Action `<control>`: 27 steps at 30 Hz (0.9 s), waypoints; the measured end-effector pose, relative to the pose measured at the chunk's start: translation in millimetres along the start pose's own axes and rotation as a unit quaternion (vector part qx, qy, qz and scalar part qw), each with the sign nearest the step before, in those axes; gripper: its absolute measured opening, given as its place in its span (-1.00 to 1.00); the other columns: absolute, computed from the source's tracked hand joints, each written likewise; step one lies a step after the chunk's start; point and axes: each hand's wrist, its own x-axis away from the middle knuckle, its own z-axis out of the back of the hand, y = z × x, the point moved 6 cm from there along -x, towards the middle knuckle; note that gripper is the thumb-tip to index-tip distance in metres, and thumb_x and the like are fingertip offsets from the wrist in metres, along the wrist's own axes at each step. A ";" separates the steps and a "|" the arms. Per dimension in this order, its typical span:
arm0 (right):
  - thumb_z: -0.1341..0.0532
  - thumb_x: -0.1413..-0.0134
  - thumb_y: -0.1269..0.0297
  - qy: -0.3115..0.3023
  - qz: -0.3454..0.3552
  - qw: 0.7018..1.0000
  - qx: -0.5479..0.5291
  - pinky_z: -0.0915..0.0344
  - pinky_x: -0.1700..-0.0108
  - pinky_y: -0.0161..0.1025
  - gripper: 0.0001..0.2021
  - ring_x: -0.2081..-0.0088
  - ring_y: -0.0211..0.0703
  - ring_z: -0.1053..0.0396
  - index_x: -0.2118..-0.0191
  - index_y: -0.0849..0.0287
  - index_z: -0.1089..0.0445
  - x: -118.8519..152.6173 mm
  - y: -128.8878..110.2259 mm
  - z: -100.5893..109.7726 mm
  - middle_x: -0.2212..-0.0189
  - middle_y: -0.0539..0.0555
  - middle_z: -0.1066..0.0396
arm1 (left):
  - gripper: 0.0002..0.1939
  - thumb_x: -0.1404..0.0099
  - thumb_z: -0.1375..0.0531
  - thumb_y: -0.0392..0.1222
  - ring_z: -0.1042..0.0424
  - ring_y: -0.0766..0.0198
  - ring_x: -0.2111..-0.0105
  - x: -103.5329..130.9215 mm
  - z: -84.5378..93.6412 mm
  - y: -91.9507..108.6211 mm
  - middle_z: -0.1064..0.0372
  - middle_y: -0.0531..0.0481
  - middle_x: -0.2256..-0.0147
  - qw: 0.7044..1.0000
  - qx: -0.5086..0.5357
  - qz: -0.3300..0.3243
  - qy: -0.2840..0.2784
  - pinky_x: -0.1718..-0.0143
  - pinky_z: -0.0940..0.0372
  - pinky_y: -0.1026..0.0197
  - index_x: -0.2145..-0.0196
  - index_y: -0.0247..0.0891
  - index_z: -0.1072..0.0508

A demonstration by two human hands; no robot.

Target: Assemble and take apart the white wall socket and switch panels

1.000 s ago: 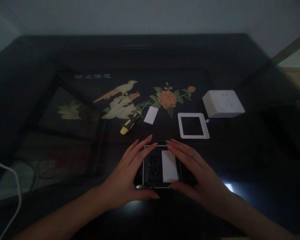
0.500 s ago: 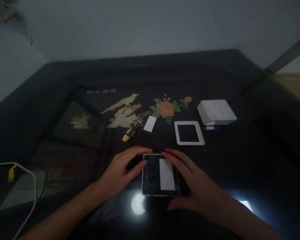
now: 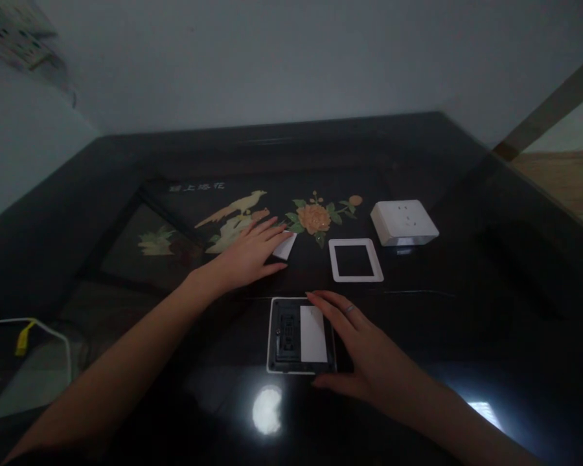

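Glossy table (image 3: 418, 330) bears a white-rimmed black panel (image 3: 289, 333).

Glossy black tabletop (image 3: 393, 336), smooth white frame (image 3: 356, 279).

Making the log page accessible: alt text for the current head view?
The right hand holds the edges of a dark square panel bearing a white strip; the left hand partly covers a loose white rectangle. Farther right, a square white frame and a slotted white box sit on a glossy dark table with a floral design.
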 end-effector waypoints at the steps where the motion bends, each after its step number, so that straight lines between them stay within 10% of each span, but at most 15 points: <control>1: -0.45 0.13 0.36 -0.001 0.000 1.000 -0.001 -0.23 -0.27 0.13 -0.02 -0.32 0.15 -0.14 -0.38 0.23 0.04 0.3 0.1 -0.3 -0.35 0.35 -0.06 | -0.40 -0.33 -0.21 -0.07 0.01 -0.12 -0.37 0.9 -1.7 -0.2 -0.16 -0.31 -0.30 1.000 0.000 0.000 -0.001 -0.31 0.09 -0.29 -0.26 -0.30 -0.21; 11: -0.44 0.13 0.35 0.010 0.006 1.000 0.000 -0.21 -0.27 0.16 -0.06 -0.32 0.15 -0.14 -0.36 0.20 0.00 -0.3 2.6 -3.5 -0.34 0.33 -0.07 | -0.33 -0.27 -0.29 -0.05 -0.28 -0.14 -0.15 6.3 12.1 14.5 -0.35 -0.35 -0.08 0.996 -0.045 0.001 0.071 -0.21 -0.10 -0.22 -0.21 -0.47 -0.26; 19: -0.43 0.09 0.29 0.005 0.007 1.000 0.004 -0.20 -0.26 0.20 -0.07 -0.34 0.19 -0.08 -0.38 0.08 0.00 2.0 5.8 -8.2 -0.37 0.30 0.01 | -0.48 -0.35 -0.23 -0.01 -0.39 0.13 -0.08 74.3 35.4 51.8 -0.34 -0.13 -0.09 0.967 0.208 0.012 0.149 -0.11 -0.34 0.07 -0.21 -0.15 -0.29; 27: -0.42 0.06 0.25 0.017 0.032 0.999 0.020 -0.25 -0.23 0.18 -0.06 -0.33 0.20 -0.11 -0.38 0.01 0.08 4.1 4.8 -7.1 -0.37 0.29 0.05 | -0.59 -0.40 -0.13 -0.04 -0.34 0.08 -0.07 104.8 22.2 53.2 -0.28 -0.15 -0.10 0.945 0.192 -0.012 0.265 -0.09 -0.37 0.00 -0.17 -0.11 -0.37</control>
